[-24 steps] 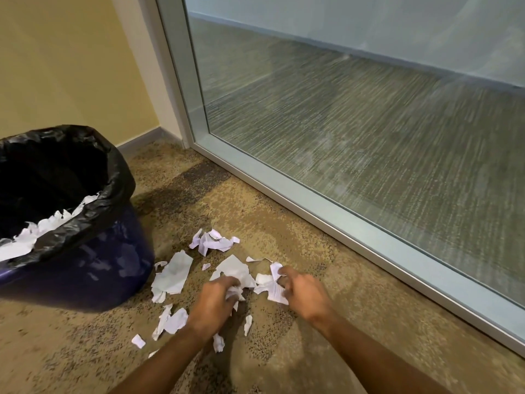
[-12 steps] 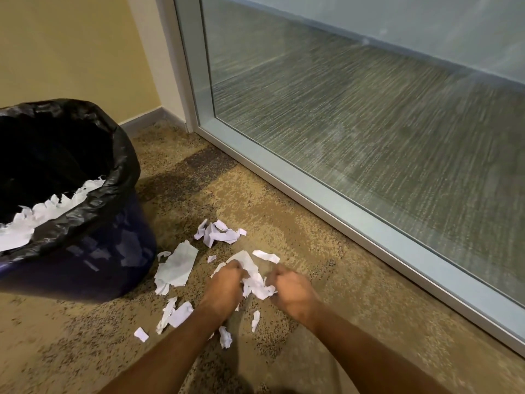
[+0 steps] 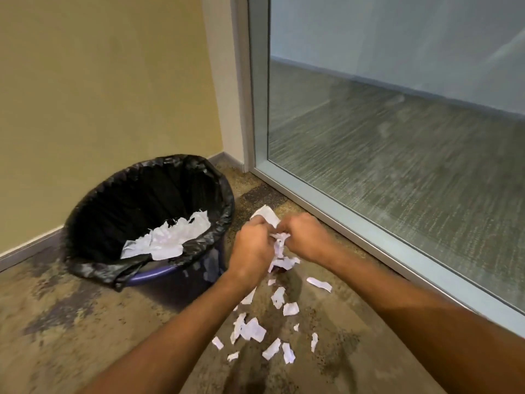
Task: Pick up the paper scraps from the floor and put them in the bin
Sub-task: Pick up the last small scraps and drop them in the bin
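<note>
Your left hand (image 3: 251, 245) and right hand (image 3: 305, 237) are closed together around a loose bundle of paper scraps (image 3: 279, 245), raised off the floor (image 3: 85, 322) just beside the bin (image 3: 159, 275). The bundle is barely pinched: torn pieces hang below your hands, and any of them could likely slip out on the way over the rim. The scraps are small, white, ragged and crumpled. Many more lie scattered on the floor beneath your forearms; others already sit inside the black liner (image 3: 216, 226).
</note>
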